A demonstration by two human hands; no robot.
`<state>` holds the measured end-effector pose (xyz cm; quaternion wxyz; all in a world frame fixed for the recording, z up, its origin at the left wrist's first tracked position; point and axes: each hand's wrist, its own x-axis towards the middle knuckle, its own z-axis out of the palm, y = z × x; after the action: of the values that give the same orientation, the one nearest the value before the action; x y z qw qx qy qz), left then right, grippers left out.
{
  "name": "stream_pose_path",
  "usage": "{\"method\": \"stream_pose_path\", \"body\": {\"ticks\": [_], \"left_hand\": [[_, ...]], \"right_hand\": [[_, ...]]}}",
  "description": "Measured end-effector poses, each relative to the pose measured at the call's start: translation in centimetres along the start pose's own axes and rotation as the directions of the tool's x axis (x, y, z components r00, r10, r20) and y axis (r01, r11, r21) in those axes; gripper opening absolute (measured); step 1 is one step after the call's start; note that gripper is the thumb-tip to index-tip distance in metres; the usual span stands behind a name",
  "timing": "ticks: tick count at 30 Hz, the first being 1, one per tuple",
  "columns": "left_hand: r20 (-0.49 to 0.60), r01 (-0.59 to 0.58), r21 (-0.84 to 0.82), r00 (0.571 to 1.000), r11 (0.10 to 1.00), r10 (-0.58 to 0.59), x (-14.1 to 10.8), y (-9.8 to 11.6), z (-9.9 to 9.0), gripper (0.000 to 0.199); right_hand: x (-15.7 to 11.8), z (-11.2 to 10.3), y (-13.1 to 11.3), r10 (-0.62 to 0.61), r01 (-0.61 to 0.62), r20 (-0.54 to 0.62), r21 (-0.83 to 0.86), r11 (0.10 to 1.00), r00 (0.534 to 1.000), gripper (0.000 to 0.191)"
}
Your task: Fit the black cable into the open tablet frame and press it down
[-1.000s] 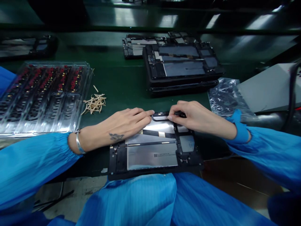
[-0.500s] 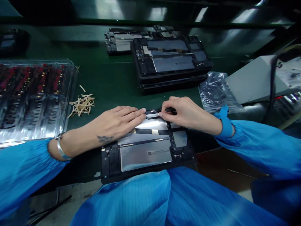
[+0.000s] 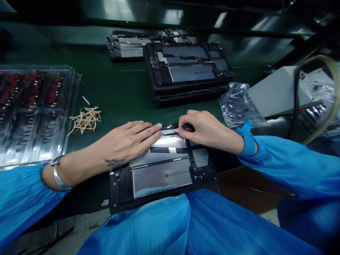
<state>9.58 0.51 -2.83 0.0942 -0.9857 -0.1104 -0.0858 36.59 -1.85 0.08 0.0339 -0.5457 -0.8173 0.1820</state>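
An opened tablet-like device (image 3: 162,180) with silver battery panels lies on the green table's front edge, close to my body. My left hand (image 3: 130,140) rests flat across its upper left part, fingers stretched out and fingertips near the top rim. At the top rim, right of those fingertips, my right hand (image 3: 198,129) is closed in a pinch round a small black tool (image 3: 188,126), most of which the fingers hide. A thin dark strip (image 3: 170,134) runs along the device between the two hands.
Behind the hands is a stack of similar devices (image 3: 188,67), with more (image 3: 130,46) behind it. Clear trays (image 3: 34,117) of parts stand left, beside a pile of pale strips (image 3: 85,120). A plastic bag (image 3: 239,104), a light box (image 3: 276,92) and a cable (image 3: 335,102) are on the right.
The whole view has shifted, so the table, devices and hands appear slightly further left. Both hands keep nearly the same pose on the device.
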Motion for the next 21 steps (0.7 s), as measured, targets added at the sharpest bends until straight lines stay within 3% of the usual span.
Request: {"method": "stream_pose_path", "body": {"ticks": [13,21], "left_hand": [[0.042,0.009,0.010,0.999,1.000,-0.010,-0.32,-0.04,0.44,0.048],[0.051,-0.043,0.105,0.998,0.994,0.038,0.59,-0.07,-0.22,0.047]], "right_hand": [[0.01,0.00,-0.18,-0.004,0.003,-0.010,-0.019,1.000,1.000,0.018],[-0.05,0.05,-0.45,-0.024,0.023,-0.013,-0.049,0.999,1.000,0.017]]}}
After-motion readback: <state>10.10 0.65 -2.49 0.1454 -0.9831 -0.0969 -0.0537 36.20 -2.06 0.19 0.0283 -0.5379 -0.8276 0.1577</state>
